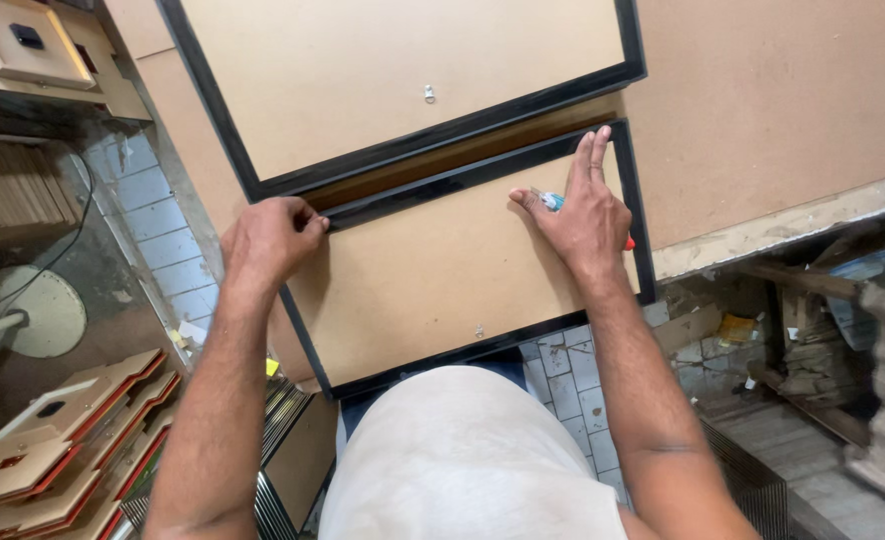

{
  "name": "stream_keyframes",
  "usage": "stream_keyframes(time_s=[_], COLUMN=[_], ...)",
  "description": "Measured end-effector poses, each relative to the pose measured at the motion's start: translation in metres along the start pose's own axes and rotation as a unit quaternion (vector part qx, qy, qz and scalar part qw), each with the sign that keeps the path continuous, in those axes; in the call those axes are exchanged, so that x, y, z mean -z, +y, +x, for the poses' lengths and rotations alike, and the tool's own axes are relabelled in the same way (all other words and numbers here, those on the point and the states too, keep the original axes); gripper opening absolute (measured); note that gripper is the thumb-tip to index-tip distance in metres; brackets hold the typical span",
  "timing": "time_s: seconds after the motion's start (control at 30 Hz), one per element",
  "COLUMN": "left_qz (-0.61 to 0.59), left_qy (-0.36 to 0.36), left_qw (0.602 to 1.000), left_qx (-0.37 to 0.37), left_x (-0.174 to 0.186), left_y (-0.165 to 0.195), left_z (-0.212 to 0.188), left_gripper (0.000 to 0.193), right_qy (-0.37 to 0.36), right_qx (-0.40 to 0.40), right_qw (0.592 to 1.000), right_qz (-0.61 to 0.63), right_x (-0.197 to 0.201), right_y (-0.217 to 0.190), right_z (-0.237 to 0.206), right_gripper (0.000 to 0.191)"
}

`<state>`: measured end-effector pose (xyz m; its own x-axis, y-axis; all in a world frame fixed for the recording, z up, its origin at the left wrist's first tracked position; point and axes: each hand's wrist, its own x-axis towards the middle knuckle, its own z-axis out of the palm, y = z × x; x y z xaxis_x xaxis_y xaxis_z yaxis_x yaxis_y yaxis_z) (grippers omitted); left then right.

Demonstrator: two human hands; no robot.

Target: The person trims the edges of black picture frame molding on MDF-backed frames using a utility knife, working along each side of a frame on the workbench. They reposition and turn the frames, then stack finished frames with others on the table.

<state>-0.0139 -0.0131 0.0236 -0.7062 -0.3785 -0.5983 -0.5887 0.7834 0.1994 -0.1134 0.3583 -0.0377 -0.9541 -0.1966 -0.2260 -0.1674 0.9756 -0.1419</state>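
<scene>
— While the head camera looks straight down, what sits under the hands?

— A black-framed picture frame (443,270), lying face down, its brown backing board up. Take that near frame as the landmark. It rests on a brown workbench (773,100) and its near edge hangs out over the bench edge, above the person's pale-clothed lap.

— Where is the left hand?

— The left hand (271,240) sits at the near frame's far left corner, fingers curled and clenched over the black moulding there, gripping the edge.

— And the right hand?

— The right hand (585,210) lies palm down on the backing board near the frame's far right corner, two fingers stretched out toward the far rail. A small tool (555,201) with a blue tip and a red end peeks out from under the palm. The hand presses on it rather than closing round it; whether the thumb actually pinches it, I cannot tell.

— Anything beyond the near frame?

— A second black frame (403,80), also face down, lies just past it on the bench, with a small metal hanger (429,94) on its backing. A dark strip of wood shows between the two.

— And to the left of the near frame?

— A tiled floor well below, and stacked cut boards with red edges (73,440) lower left.

— To the right?

— Rubble and scrap wood (813,350) under the bench edge.
</scene>
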Motion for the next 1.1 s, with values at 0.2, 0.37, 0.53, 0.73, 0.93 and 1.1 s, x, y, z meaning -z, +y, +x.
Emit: stream_keyframes(time_s=[0.2,0.37,0.53,0.73,0.93,1.1], left_qz=[-0.078,-0.233,-0.175,-0.183,-0.17,-0.148], left_qy=[-0.007,-0.089,-0.093,-0.083,-0.094,-0.092], left_qw=[0.985,0.946,0.959,0.958,0.957,0.963], left_qx=[-0.157,-0.208,-0.203,-0.204,-0.215,-0.205], left_x=[0.02,0.05,0.039,0.015,0.014,0.011], left_y=[-0.041,-0.121,-0.179,-0.2,-0.209,-0.21], left_z=[-0.01,-0.023,-0.01,0.017,0.027,0.028], left_gripper=[0.03,0.036,0.039,0.038,0.038,0.036], right_qy=[-0.133,-0.093,-0.063,-0.047,-0.038,-0.04], right_qx=[-0.074,-0.026,-0.009,-0.064,-0.078,-0.1], right_qw=[0.988,0.995,0.997,0.993,0.992,0.99], right_qz=[-0.029,-0.026,0.031,0.089,0.089,0.086], right_x=[0.018,0.002,-0.008,0.001,0.006,0.006], right_y=[-0.051,-0.046,-0.05,-0.082,-0.102,-0.11], right_z=[-0.012,-0.016,-0.023,-0.029,-0.032,-0.034], right_gripper=[0.142,0.138,0.131,0.129,0.124,0.126])
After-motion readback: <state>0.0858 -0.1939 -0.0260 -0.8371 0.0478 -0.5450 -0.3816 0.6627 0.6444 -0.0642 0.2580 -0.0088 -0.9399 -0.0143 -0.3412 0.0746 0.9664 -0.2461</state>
